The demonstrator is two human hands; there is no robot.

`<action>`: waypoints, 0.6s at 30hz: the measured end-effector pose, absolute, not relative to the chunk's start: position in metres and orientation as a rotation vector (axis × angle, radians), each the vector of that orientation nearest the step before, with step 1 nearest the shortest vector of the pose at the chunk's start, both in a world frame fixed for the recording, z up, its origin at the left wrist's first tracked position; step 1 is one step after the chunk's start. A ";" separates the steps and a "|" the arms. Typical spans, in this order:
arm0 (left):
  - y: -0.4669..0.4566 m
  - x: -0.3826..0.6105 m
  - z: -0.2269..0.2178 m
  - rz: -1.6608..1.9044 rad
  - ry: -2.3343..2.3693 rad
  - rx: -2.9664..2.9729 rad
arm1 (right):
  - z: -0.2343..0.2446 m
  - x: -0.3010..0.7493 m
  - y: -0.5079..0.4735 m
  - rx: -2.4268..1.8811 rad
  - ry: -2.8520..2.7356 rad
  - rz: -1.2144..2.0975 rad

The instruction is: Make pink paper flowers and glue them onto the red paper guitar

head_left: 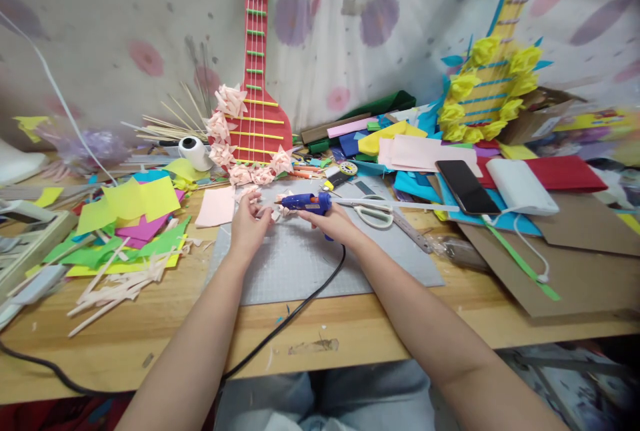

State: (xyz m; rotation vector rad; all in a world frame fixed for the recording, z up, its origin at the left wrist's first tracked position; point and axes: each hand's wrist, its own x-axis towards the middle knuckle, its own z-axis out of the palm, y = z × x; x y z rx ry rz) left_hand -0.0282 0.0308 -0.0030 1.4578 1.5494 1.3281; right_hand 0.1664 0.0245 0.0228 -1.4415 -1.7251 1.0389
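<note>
One left hand [249,225] curls at pale-pink paper [287,209], its grip unclear; one blue hot-glue gun [306,203], one long white glue stick [405,205] trailing behind, is gripped by one right hand [334,220] above one gray cutting mat [295,277].

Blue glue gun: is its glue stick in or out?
In: the white glue stick projects from the rear of the blue glue gun.
</note>
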 end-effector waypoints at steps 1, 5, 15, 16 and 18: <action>0.031 -0.029 -0.003 1.339 1.550 1.452 | 0.023 0.166 0.024 -1.446 -1.728 1.037; 0.033 -0.032 -0.005 1.372 1.538 1.442 | 0.022 0.166 0.024 -1.437 -1.737 1.035; 0.035 -0.029 -0.002 1.405 1.408 1.192 | 0.021 0.168 0.025 -1.453 -1.647 1.054; 0.035 -0.028 -0.001 1.394 1.385 1.136 | 0.021 0.168 0.025 -1.436 -1.648 1.060; 0.034 -0.027 0.000 1.375 1.357 1.058 | 0.019 0.167 0.024 -1.413 -1.662 1.066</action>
